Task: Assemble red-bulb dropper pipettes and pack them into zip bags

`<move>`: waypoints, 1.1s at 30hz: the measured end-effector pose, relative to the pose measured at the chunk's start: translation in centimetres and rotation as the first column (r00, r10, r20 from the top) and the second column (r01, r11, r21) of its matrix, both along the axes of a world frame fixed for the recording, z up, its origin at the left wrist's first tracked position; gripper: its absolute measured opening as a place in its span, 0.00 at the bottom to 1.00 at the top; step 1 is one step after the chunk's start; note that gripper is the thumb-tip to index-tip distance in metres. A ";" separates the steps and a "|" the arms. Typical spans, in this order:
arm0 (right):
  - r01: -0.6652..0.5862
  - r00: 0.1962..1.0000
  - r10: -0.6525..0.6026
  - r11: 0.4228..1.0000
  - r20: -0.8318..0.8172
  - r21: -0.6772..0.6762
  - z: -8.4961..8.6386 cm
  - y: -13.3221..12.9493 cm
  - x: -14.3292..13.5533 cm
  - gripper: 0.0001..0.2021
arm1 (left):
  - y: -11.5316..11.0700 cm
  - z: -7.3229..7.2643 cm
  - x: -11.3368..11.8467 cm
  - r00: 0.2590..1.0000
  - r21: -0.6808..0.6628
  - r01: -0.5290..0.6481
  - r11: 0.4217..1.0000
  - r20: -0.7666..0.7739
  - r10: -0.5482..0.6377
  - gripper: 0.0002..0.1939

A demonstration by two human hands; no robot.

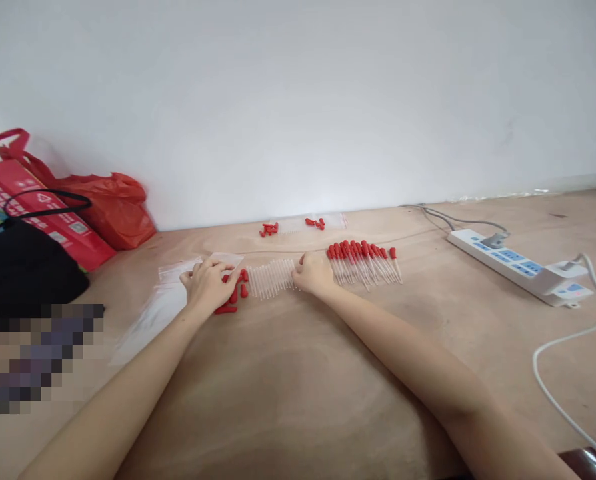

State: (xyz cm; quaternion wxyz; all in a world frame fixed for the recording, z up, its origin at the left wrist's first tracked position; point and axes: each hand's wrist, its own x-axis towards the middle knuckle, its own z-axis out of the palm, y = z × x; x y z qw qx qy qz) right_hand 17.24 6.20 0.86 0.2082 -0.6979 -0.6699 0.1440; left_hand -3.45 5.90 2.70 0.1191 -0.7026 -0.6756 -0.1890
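Observation:
My left hand (209,285) is over a small pile of red rubber bulbs (234,295), its thumb and forefinger bent around one of them. Part of that bulb is hidden by the fingers. A row of thin clear plastic tubes (271,279) lies side by side between my hands. At the row's right end, my right hand (314,273) is closed, fingertips pinched on a tube that is mostly covered. Just right of it lie several droppers (363,261), clear tubes with red bulbs on their far ends.
Clear zip bags (161,307) lie under and beside my left forearm. Farther back, near the wall, are more red bulbs (269,230) and a small clear bag (335,221). A white power strip (508,260) with cables sits at right; red bags (113,207) and black cloth (28,267) at left.

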 end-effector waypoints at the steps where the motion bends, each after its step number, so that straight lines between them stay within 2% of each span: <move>1: 0.017 1.000 -0.017 1.000 -0.007 -0.020 0.2 0.1 -0.2 0.15 | 0.1 -0.1 -0.1 1.000 -0.022 0.008 1.000 -0.009 -0.008 0.16; 8: 0.037 0.999 -0.041 0.993 -0.026 -0.116 0.6 0.7 -1.1 0.14 | 0.8 -1.1 -0.4 1.000 -0.043 0.004 0.999 -0.006 -0.004 0.12; 15: 0.042 0.998 -0.048 0.990 -0.037 -0.134 0.8 0.7 -1.3 0.14 | 0.5 -0.8 0.0 0.998 0.091 0.020 0.996 0.050 -0.024 0.08; 19: 0.043 0.996 -0.048 0.997 -0.080 -0.061 0.7 0.4 -0.1 0.14 | -0.4 -0.4 1.8 0.982 0.170 0.152 0.974 0.089 -0.169 0.06; 22: -0.096 0.991 0.103 0.992 -0.080 0.083 0.1 -0.7 1.8 0.13 | -2.1 -0.9 4.0 0.930 0.148 0.335 0.931 0.108 -0.352 0.07; 25: -0.296 0.952 0.307 0.906 0.011 0.302 -1.0 -2.8 4.6 0.13 | -4.2 -1.9 6.3 0.847 0.113 0.512 0.851 0.099 -0.523 0.07; 27: -0.367 0.924 0.379 0.839 0.052 0.403 -1.9 -4.4 6.7 0.13 | -5.5 -2.6 7.4 0.794 0.067 0.596 0.800 0.094 -0.600 0.10; 30: -0.438 0.890 0.443 0.772 0.105 0.460 -2.9 -6.3 9.3 0.12 | -6.4 -3.2 8.4 0.739 -0.004 0.669 0.744 0.119 -0.663 0.11; 33: -0.467 0.876 0.464 0.748 0.132 0.472 -3.2 -7.0 10.5 0.10 | -6.5 -3.2 8.6 0.728 -0.017 0.677 0.735 0.154 -0.668 0.09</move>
